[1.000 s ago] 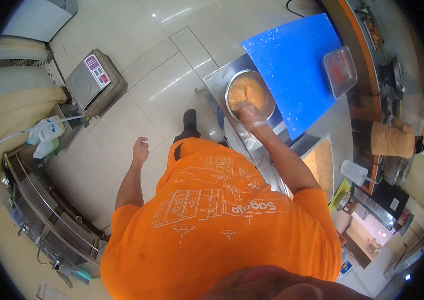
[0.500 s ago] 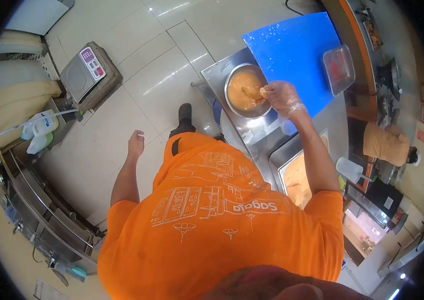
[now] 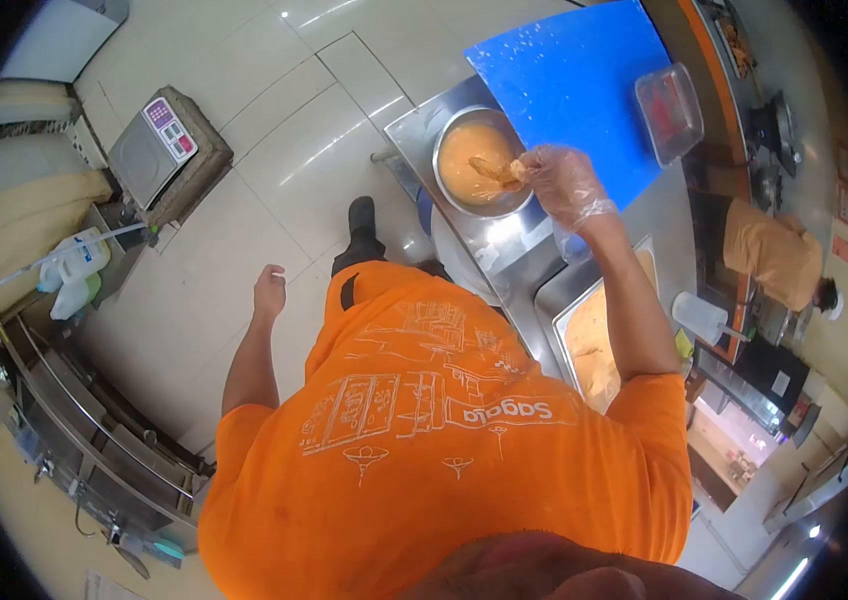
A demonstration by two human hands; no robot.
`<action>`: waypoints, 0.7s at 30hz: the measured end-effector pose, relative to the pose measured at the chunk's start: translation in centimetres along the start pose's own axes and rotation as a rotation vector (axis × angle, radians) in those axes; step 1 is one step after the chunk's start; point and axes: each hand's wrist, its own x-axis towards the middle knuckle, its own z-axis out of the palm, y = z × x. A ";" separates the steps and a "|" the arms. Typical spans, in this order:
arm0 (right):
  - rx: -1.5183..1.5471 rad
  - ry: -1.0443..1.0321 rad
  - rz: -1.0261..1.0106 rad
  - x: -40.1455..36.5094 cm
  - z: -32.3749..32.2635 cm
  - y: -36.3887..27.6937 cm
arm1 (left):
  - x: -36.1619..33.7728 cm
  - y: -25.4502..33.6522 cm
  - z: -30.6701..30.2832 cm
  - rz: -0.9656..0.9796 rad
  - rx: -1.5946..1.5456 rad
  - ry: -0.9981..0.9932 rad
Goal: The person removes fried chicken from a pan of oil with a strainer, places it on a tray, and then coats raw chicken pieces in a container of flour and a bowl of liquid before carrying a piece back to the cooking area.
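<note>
My right hand, in a clear plastic glove, pinches the end of a batter-coated strip of food. The strip hangs over a round metal bowl of orange-yellow batter, and its lower end touches the batter. What kind of food lies under the coating I cannot make out. Bare and away from the counter, my left hand hangs over the floor with its fingers curled in and nothing seen in them.
Beside the bowl lies a blue cutting board with crumbs and a clear plastic container. A metal tray of orange-coated food is nearer me. A scale stands at left. Another person works at right.
The view has shifted slightly, so the bowl and board appear a little up and left. My right hand still holds the coated strip at the bowl. My left hand stays hanging.
</note>
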 end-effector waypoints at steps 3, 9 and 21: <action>0.027 0.059 0.026 -2.4 -2.2 -1.0 | 0.3 0.9 0.2 0.025 -0.002 -0.029; 0.066 0.153 0.021 -14.2 -11.1 0.5 | 1.6 5.5 0.2 0.097 0.021 -0.090; 0.197 0.017 0.423 -22.6 -8.1 21.1 | 2.4 9.7 4.5 0.112 0.046 -0.219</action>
